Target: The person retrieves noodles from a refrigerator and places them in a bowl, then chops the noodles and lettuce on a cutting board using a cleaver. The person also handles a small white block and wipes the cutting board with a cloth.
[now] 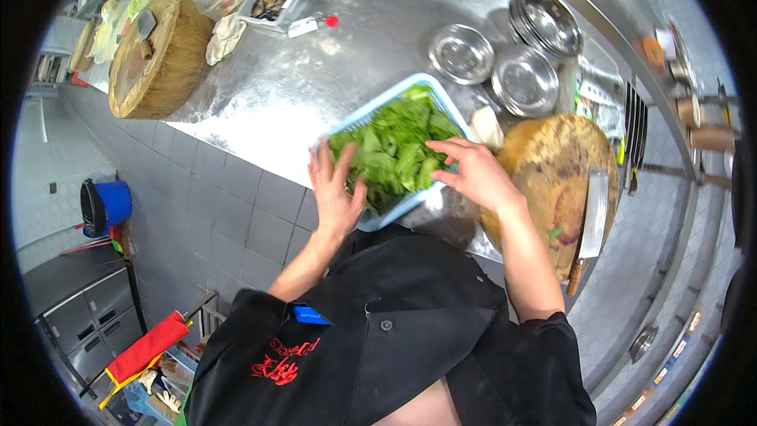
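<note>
A light blue plastic basket (395,218) stands at the front edge of the steel worktable, holding a heap of green leafy vegetables (396,136). My left hand (336,189) is at the basket's left side, fingers spread over its rim and the leaves, slightly blurred. Over the right side of the heap is my right hand (470,171), its fingers and thumb apart near the leaves. Neither hand shows anything gripped in it. Whether the fingertips touch the leaves is hard to tell.
A round wooden chopping block (544,171) carries a cleaver (593,213) at right. Steel bowls (525,80) and a white cloth (487,127) lie behind it. At left stands another thick block (177,65) with a cleaver (146,26). Containers of food (269,9) sit at the back.
</note>
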Tool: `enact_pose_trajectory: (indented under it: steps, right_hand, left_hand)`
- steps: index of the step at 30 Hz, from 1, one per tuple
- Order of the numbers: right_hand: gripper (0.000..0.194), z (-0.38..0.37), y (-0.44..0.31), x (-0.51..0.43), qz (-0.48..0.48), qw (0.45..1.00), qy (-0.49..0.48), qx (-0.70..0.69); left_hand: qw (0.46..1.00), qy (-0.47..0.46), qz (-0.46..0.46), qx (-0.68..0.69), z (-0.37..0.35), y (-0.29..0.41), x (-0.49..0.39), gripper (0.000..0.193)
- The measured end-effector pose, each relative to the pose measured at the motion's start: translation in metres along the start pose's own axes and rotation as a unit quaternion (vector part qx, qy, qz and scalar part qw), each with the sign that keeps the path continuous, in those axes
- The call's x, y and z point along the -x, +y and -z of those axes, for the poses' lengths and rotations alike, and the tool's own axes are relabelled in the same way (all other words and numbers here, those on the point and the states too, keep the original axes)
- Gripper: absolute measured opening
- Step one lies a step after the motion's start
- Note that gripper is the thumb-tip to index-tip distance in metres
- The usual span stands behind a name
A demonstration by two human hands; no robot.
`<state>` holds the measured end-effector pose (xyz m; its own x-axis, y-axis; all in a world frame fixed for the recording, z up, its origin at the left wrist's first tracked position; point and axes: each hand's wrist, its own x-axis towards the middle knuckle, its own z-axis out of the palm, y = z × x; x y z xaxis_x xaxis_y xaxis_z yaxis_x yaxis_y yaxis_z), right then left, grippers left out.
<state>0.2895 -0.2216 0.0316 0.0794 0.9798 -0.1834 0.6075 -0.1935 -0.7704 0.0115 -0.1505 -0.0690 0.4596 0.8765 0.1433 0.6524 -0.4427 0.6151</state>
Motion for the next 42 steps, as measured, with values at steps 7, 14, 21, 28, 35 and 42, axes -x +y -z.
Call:
enact_pose_trajectory:
  steps: [7,14,21,28,35,42]
  right_hand:
    - [0.034,-0.030,-0.025,-0.223,-0.001,0.998,0.003,0.057]
    - [0.046,-0.116,0.003,-0.477,0.007,0.960,0.056,0.273]
    - [0.045,-0.117,0.045,-0.463,-0.131,0.970,-0.013,0.206]
    - [0.034,-0.072,-0.033,-0.300,0.011,0.999,0.025,-0.039]
    - [0.023,-0.103,-0.045,-0.160,-0.043,0.989,0.138,0.035]
    - [0.055,-0.137,-0.033,-0.125,-0.125,0.988,0.042,0.079]
  left_hand:
    - [0.846,-0.190,0.391,0.308,0.016,-0.066,0.013,0.041]
    - [0.810,-0.055,0.424,0.402,0.038,-0.116,0.015,0.015]
    - [0.838,-0.001,0.427,0.338,0.098,-0.193,-0.010,0.005]
    - [0.894,-0.120,0.345,0.257,0.112,-0.223,-0.080,0.020]
    - [0.804,-0.243,0.426,0.337,0.114,-0.218,-0.091,0.025]
    - [0.753,-0.236,0.451,0.417,0.103,-0.222,-0.082,0.019]
